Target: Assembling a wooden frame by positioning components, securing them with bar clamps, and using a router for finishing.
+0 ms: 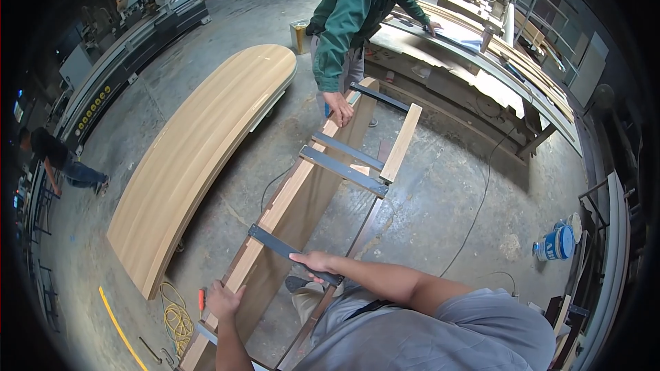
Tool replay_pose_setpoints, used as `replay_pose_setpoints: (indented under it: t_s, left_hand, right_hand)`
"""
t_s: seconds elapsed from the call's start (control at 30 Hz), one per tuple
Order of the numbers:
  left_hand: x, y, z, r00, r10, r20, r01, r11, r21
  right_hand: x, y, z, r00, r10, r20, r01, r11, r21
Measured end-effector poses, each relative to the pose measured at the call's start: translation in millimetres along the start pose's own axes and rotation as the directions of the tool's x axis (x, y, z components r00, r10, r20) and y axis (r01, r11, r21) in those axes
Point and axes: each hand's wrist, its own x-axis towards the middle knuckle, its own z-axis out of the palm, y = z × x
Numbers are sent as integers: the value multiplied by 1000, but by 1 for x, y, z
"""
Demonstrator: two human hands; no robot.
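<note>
A long wooden panel (322, 196) stands on edge in front of me, with a thick light strip along its top edge (282, 207). Dark metal clamp bars cross it. My right hand (315, 263) is wrapped around the nearest long clamp (275, 241), thumb on top and fingers below. Further down the same edge, my left hand (223, 300) rests on the wood with thumb and fingers apart, just above a grey clamp (206, 332). Two more clamps (344, 170) lie across the middle, and another clamp (378, 96) sits at the far end.
A co-worker in a green sleeve (347, 34) touches the panel's far end and a workbench (550, 110). On the left stands a long curved tabletop (206, 144). A loose wood block (401, 143), a blue bucket (555, 243), yellow cord (177, 319) and floor cable (481, 213) are around.
</note>
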Motion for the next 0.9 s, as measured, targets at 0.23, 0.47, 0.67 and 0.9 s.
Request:
replay_pose_setpoints:
  t_s: [0.23, 0.47, 0.67, 0.9]
  left_hand:
    - [0, 0, 0, 1000, 5, -17, -5, 1000, 4]
    - [1, 0, -1, 1000, -6, 8, 6, 1000, 1]
    - [2, -1, 1, 1000, -11, 4, 11, 1000, 16]
    - [1, -3, 4, 999, 19, -30, -20, 999, -30]
  right_hand:
    - [2, 1, -1, 1000, 2, -7, -2, 1000, -17]
    - [4, 3, 1, 999, -17, -28, 17, 1000, -4]
    - [3, 2, 1, 999, -34, -35, 34, 999, -2]
    - [4, 2, 1, 999, -24, -41, 23, 999, -29]
